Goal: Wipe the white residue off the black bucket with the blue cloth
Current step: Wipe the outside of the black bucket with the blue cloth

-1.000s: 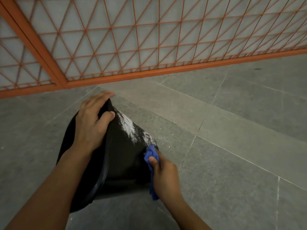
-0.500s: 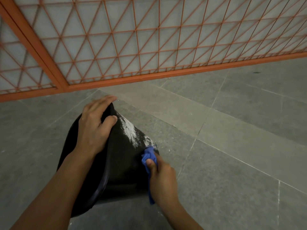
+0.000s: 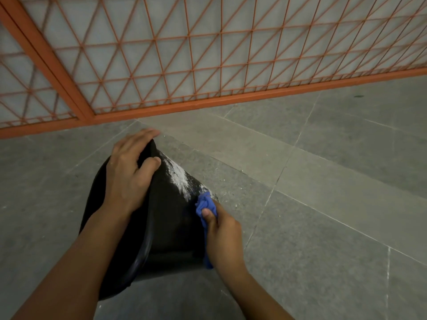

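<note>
The black bucket (image 3: 171, 218) lies tipped on its side on the grey floor, its rim toward me at the left. My left hand (image 3: 129, 174) grips the bucket's upper rim, fingers over the top and thumb on the outer wall. A streak of white residue (image 3: 181, 179) runs down the outer wall toward the bucket's base. My right hand (image 3: 221, 234) holds the bunched blue cloth (image 3: 205, 205) pressed against the wall at the lower end of the streak; a tail of cloth hangs below the hand.
Grey stone floor tiles (image 3: 323, 204) spread to the right and front, with white specks beside the bucket. An orange metal lattice fence (image 3: 208, 65) with a solid bottom rail runs across the back, close behind the bucket.
My right hand with the cloth has slid slightly up the bucket wall toward the white streak. The left hand keeps its hold on the rim.
</note>
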Tool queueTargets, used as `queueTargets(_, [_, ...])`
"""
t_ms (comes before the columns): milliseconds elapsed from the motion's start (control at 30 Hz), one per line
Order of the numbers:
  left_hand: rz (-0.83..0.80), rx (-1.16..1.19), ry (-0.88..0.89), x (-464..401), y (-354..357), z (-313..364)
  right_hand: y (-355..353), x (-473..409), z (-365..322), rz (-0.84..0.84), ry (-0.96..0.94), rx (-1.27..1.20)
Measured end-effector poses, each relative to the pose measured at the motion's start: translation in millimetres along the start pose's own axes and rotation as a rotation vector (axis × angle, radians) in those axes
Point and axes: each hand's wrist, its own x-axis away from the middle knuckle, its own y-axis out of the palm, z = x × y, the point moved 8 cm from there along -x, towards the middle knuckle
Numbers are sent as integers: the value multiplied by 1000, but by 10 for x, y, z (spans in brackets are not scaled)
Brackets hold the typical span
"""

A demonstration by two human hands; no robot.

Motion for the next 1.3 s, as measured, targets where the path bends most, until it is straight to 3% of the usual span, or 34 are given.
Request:
queueTargets(233, [-3,46,-8,14,-44,-75,85,68,-5,-21,-58,61])
queueTargets(367, [5,73,-13,42,-56,-94,-72,-177,457,71,114,158])
queueTargets(500, [-8,58,-21,36,-80,-140,-194,-178,958,29,260,244])
queueTargets(600, [-41,33,-11,27,-96,-167,-479,-153,1006,174,238,250])
queueTargets(700, [-86,1,-9,-6,-66,-155,-787,-168,765,300,210,25])
queueTargets(800, [-98,5,-34,-2,-28,-143,-782,-145,412,250,172,-273])
queueTargets(900, [-117,41,-93,22,49,-148,-439,72,-88,72,-109,-358])
queueTargets(1000, [-134,12,-75,26,76,-96,77,444,-376,-168,-359,-201])
queueTargets(1100, [-100,-48,-104,36,49,-82,210,497,-356,-248,-343,-189])
queueTargets(1300, [-79,-89,-76,15,56,-15,245,235,-280,-251,-222,-252])
